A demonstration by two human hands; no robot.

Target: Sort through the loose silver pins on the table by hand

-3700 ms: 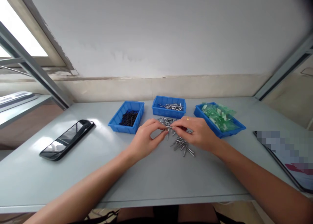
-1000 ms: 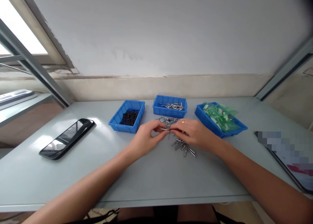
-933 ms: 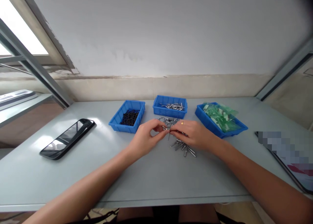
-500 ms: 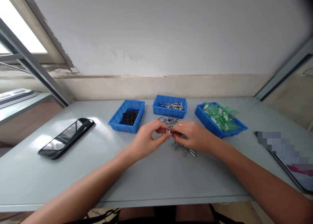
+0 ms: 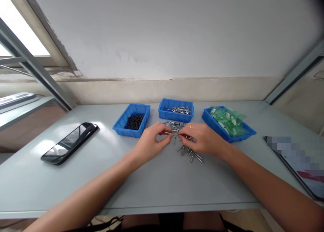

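My left hand (image 5: 154,139) is closed in a pinch on a small silver pop rivet (image 5: 174,139), whose thin stem points downward from the fingertips. Close beside it, my right hand (image 5: 198,137) also has thumb and fingers pinched together; what they hold, if anything, is too small to make out. A loose pile of silver rivets (image 5: 190,153) lies on the table under and around my right hand, partly covered by it. More of the pile shows behind the fingertips, in front of a blue bin (image 5: 176,116) that contains similar silver pieces.
To the left stands a blue bin (image 5: 128,132) of black screw-like pieces. A blue bin (image 5: 229,138) with green plastic packets (image 5: 227,121) is on the right. A black phone (image 5: 69,143) lies at the left, a blurred-out tablet-like device (image 5: 293,171) at the right. A wall closes off the back.
My fingertips have drawn slightly apart, the right hand shifting a little to the right. The rivet's stem now shows more plainly below the left fingertips.
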